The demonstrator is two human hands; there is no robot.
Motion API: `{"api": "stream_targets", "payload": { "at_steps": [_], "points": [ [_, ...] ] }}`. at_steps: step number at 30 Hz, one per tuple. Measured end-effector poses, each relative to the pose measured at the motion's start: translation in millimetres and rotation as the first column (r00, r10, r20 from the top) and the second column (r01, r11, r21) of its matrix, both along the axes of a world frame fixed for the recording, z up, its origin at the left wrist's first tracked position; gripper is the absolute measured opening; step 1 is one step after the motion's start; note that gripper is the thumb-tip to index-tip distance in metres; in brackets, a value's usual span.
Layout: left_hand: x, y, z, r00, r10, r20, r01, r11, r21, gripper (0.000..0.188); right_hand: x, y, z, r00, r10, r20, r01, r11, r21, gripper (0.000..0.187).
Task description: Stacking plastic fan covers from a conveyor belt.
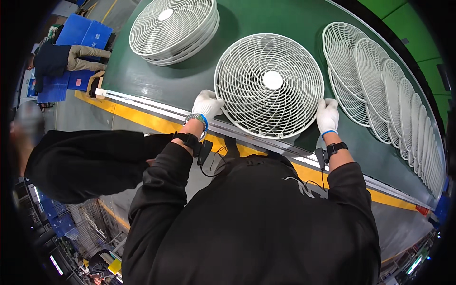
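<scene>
A round white fan grille [270, 83] with curved spokes and a solid round hub is in front of me at the near edge of the green work surface [156, 90]. My left hand [208, 104], in a white glove, is closed on the grille's left rim, its fingertips partly hidden. On the opposite rim my right hand [327, 115], gloved the same way, has its fingers closed as well. A stack of white fan grilles [174, 28] stands farther back on the left. Many more overlapping grilles [349, 61] lean in a row along the right side.
A person in black [90, 161] is close by on my left. Farther off, another person [57, 59] is beside blue boxes [88, 35]. A metal rail [142, 104] edges the work surface, and a yellow floor line [142, 118] passes below it. Wrist straps carry black devices with cables.
</scene>
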State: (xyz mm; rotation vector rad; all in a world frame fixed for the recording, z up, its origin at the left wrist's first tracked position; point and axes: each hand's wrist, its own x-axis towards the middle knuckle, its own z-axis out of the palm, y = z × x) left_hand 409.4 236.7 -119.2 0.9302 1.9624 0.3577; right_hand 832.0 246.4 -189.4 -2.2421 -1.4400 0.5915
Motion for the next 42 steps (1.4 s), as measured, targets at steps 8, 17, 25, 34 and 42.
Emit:
{"api": "stream_targets", "payload": {
  "at_steps": [8, 17, 25, 34, 42],
  "points": [
    [-9.1, 18.3, -6.7, 0.857, -0.31, -0.412, 0.368, 0.927, 0.068, 0.052, 33.6, 14.7, -47.6, 0.991, -0.03, -0.134, 0.039, 0.997, 0.069, 0.047],
    [-22.1, 29.0, -11.0, 0.644, 0.306, 0.701, -0.352, 0.932, -0.083, 0.038, 19.6, 19.3, 27.9, 0.538, -0.185, -0.822, 0.036, 0.98, -0.197, 0.033],
    [-38.6, 21.6, 6.9, 0.51, 0.148, 0.847, -0.304, 0.952, 0.016, 0.039, 9.5, 11.2, 108.4, 0.576, 0.027, -0.817, -0.044, 0.999, 0.002, 0.022],
    [-42.8, 33.2, 100.6, 0.641, -0.304, 0.705, -0.176, 0.836, 0.52, 0.069, 29.9, -42.4, 130.2, 0.547, 0.32, -0.774, -0.047, 0.935, 0.353, 0.052],
    [-17.5, 30.4, 176.0, 0.829, -0.529, 0.179, 0.182, 0.559, 0.809, 0.074, -9.5, -47.5, 188.3, 0.76, 0.343, -0.552, 0.105, 0.773, 0.625, 0.055]
  ]
}}
